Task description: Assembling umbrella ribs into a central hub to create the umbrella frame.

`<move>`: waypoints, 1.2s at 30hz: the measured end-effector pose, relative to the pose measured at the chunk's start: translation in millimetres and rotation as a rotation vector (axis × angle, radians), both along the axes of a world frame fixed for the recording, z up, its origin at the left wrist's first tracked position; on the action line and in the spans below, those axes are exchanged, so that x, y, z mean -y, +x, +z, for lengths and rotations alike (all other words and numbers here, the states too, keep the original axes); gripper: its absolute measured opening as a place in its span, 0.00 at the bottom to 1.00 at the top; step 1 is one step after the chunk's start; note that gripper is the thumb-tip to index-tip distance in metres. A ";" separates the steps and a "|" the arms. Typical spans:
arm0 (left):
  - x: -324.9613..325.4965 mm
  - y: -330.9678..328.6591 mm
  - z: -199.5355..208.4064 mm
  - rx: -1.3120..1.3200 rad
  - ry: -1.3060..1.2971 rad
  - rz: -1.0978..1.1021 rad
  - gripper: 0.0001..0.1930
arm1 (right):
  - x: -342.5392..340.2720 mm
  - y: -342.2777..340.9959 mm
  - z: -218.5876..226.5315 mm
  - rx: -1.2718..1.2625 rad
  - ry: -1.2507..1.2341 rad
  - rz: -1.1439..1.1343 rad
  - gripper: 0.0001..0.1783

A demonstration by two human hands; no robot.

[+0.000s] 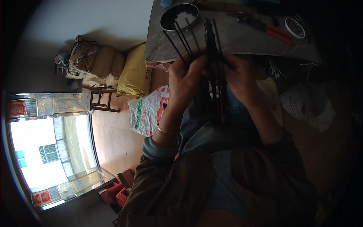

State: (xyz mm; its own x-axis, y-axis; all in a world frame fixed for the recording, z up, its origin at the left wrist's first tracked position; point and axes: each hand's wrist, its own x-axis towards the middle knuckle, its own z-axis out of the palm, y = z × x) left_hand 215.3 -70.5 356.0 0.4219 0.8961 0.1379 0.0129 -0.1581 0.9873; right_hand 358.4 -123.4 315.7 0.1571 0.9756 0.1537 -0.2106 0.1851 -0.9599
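Observation:
My left hand (184,77), with a bangle at its wrist, is closed round several thin dark rods (181,38) that fan out upward past its fingers. Close beside it, my right hand (242,81) has its fingers bent against a tighter bundle of dark rods (211,39). This bundle stands between both hands, and its lower ends reach down over my lap. The hands are raised in front of the near edge of a grey table (234,43). Dim light hides the fingertips and what exactly the rods are made of.
On the table are a dark bowl (179,17), red-handled pliers (279,34) and a round tin (294,28). A clear plastic bag (308,106) lies at right. To the left are a white printed sack (148,111), a yellow sack (135,70) and a wooden stool (104,99).

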 end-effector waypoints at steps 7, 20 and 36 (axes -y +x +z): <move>0.9 10.8 -7.8 0.057 -0.042 0.074 0.12 | 0.4 -8.8 2.9 0.071 -0.014 -0.144 0.12; -6.6 -2.4 -23.6 0.203 -0.052 0.007 0.12 | 2.9 -13.0 -5.4 0.191 -0.048 -0.097 0.09; -4.9 -6.5 -23.2 0.294 -0.074 0.015 0.10 | -12.2 -3.4 -4.1 -0.164 -0.266 0.213 0.09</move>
